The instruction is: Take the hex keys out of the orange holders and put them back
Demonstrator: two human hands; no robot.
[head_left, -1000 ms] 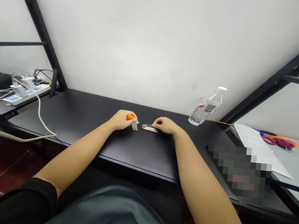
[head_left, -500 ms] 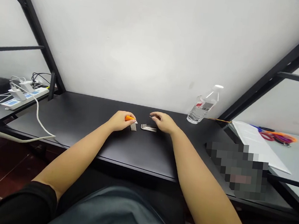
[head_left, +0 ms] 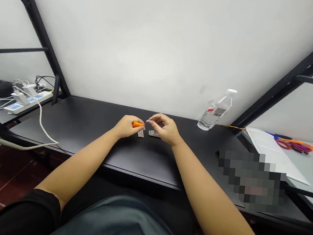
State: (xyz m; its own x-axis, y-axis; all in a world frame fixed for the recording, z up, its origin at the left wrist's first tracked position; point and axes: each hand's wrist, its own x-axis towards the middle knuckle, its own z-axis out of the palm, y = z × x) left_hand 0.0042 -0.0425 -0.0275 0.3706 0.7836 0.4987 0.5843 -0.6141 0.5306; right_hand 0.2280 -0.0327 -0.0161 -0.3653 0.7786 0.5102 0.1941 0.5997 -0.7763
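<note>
My left hand (head_left: 126, 126) is closed around an orange holder (head_left: 138, 124) that has a row of small dark holes along it. Just below its fingertips, several thin metal pieces (head_left: 141, 133) lie side by side; whether they touch the holder cannot be told. My right hand (head_left: 166, 129) pinches with thumb and fingertips close to the holder's right end, and what sits in the pinch is too small to make out. Partly hidden under the right hand, several L-shaped hex keys (head_left: 152, 133) rest in a nested row on the black table (head_left: 141, 156).
A clear water bottle (head_left: 215, 110) stands toward the back right against the wall. White papers (head_left: 277, 155) and coloured cords lie farther right, beside a blurred-out dark object (head_left: 250, 182). At left, a power strip (head_left: 29, 103) has a white cable (head_left: 40, 117) trailing onto the table.
My right hand has moved left, from above the hex keys to the right end of the orange holder. My left hand stays almost in place, still gripping the holder.
</note>
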